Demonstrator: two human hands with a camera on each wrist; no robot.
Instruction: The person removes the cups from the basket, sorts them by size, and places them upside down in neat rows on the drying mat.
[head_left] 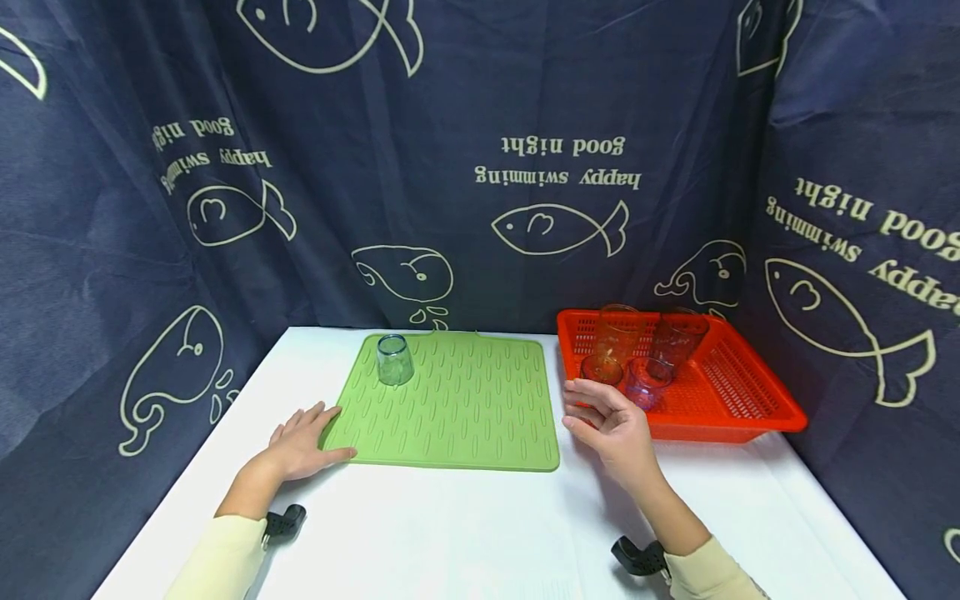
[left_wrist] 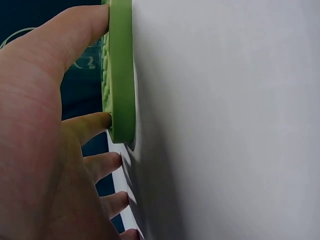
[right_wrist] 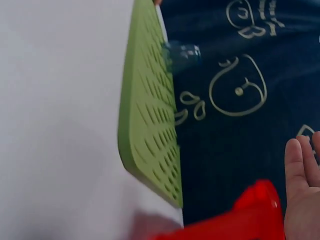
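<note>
A green ridged mat (head_left: 472, 408) lies flat on the table. My left hand (head_left: 300, 446) is at its front left corner, fingers spread; in the left wrist view the thumb and forefinger touch the mat's edge (left_wrist: 122, 75). Near the mat's back left corner stands a bluish clear glass (head_left: 394, 362), narrower end up. My right hand (head_left: 617, 427) hovers by the near left side of a red basket (head_left: 776, 410), its fingers loosely bent and holding nothing. Inside the basket are a short purple glass (head_left: 648, 387), a short amber one (head_left: 602, 372) and tall glasses (head_left: 618, 335), partly hidden by its wall.
The white table (head_left: 450, 533) runs in front of the mat. A dark blue curtain (head_left: 450, 150) with fish drawings encloses the back and sides. The basket sits close to the table's right side, and each wrist wears a black camera mount (head_left: 283, 523).
</note>
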